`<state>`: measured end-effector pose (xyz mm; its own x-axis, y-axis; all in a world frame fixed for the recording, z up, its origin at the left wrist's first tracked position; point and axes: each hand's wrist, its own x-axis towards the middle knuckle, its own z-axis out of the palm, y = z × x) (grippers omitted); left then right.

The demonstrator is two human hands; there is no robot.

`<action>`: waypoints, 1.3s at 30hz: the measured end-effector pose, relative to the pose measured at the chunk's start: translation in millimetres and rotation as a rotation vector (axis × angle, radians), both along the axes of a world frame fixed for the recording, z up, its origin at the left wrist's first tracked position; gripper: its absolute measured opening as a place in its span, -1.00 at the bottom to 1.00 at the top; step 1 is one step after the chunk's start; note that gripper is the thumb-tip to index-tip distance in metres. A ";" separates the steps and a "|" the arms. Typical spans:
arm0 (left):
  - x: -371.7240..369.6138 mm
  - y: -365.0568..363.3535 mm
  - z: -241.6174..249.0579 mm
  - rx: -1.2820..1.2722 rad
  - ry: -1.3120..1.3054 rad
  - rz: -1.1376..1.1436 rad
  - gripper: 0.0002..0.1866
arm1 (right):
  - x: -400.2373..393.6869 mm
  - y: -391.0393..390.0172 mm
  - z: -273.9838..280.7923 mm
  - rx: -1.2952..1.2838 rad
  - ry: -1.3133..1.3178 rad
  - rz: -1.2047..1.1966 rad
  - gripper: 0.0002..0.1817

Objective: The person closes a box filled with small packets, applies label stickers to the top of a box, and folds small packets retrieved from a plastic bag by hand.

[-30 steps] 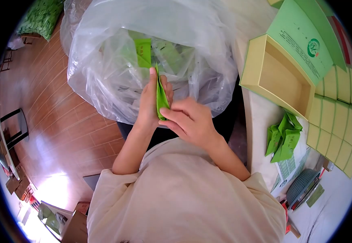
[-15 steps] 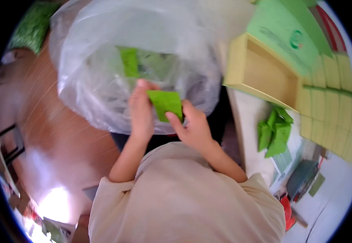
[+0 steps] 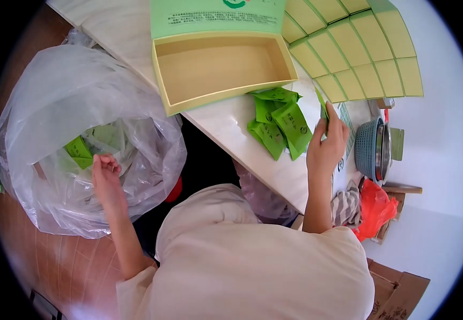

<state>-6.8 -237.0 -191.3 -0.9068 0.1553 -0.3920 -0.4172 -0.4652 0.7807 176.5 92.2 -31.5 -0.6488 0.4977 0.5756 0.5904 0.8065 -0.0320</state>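
Note:
My right hand [image 3: 327, 140] is over the pale tabletop, its fingers closed on a flat green packet [image 3: 320, 98] seen nearly edge-on. Just left of it lies a small pile of printed green packets [image 3: 291, 124]. My left hand [image 3: 107, 178] is at the mouth of a large clear plastic bag [image 3: 39, 96], fingers loosely curled and a little apart, with nothing visible between them. Inside the bag, a green packet [image 3: 77, 148] shows right beside those fingertips. Behind the pile stands an open cream box [image 3: 223, 96] with nothing inside and a green printed lid [image 3: 210, 24].
Rows of stacked cream boxes [image 3: 351, 48] line the back right of the table [image 3: 226, 125]. Farther right are a blue-grey basket [image 3: 367, 146] with a metal bowl, a red plastic bag [image 3: 374, 210] and a striped cloth [image 3: 344, 209]. A cardboard carton [image 3: 402, 290] stands at lower right.
My view has turned to the right. My right hand has carried the green packet from over the plastic bag to the pile on the table. My left hand has parted from it, staying at the bag.

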 end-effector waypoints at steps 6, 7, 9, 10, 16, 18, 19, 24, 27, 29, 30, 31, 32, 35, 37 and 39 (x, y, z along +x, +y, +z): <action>-0.2 -0.5 -1.3 0.010 -0.001 0.006 -0.72 | -6.2 9.1 -13.8 -0.113 -0.026 -0.104 -0.70; 1.0 -6.9 -9.1 -0.013 -0.010 0.021 -0.72 | -14.3 2.2 -9.5 -0.226 0.102 -0.059 -0.72; 6.1 -18.0 -19.1 -0.070 -0.032 0.094 -0.73 | -33.7 -18.6 -6.0 -0.263 0.292 0.153 -0.76; 10.1 -23.3 -18.4 -0.103 -0.046 0.142 -0.73 | -45.1 -40.5 -10.0 -0.348 0.374 0.313 -0.79; 3.3 -19.7 -10.9 -0.133 0.011 0.320 -0.56 | -130.7 -193.2 -83.8 -1.072 0.167 1.045 -0.81; 6.4 -14.8 -7.7 -0.134 0.024 0.332 -0.48 | -169.6 -230.5 -129.3 -1.208 0.042 0.964 -0.79; 9.6 -14.1 -6.5 -0.141 0.021 0.350 -0.48 | -189.3 -245.9 -149.8 -1.240 -0.030 0.906 -0.77; 21.3 -18.6 -6.3 -0.114 0.028 0.371 -0.41 | -271.6 -285.9 -213.0 -0.865 -0.116 0.780 -0.50; 20.1 -22.7 -6.2 -0.096 0.010 0.363 -0.43 | -287.5 -294.3 -201.9 -1.024 -0.262 0.728 -0.41; 20.0 -23.2 -6.0 -0.089 0.013 0.355 -0.45 | -287.6 -295.1 -186.7 -1.294 -0.501 0.699 -0.42; 19.9 -23.8 -4.8 -0.085 0.013 0.362 -0.45 | -286.2 -291.6 -189.9 -1.288 -0.505 0.704 -0.42; 20.1 -25.9 -2.0 -0.076 0.020 0.346 -0.46 | -283.7 -285.9 -195.5 -1.067 -0.350 0.703 -0.42; 20.8 -27.4 -0.3 -0.067 0.025 0.329 -0.46 | -281.2 -277.3 -201.2 -0.845 -0.199 0.693 -0.41; 23.8 -25.1 0.1 -0.258 0.192 0.339 -0.41 | -267.9 -239.6 -150.6 -1.330 0.112 0.829 -0.56; 23.8 -27.0 -2.8 -0.396 0.345 0.293 -0.38 | -257.8 -224.1 -129.9 -2.130 0.141 0.466 -0.70; 19.8 -26.8 -0.8 -0.527 0.508 0.244 -0.35 | -245.7 -212.5 -134.1 -2.356 0.142 0.465 -0.73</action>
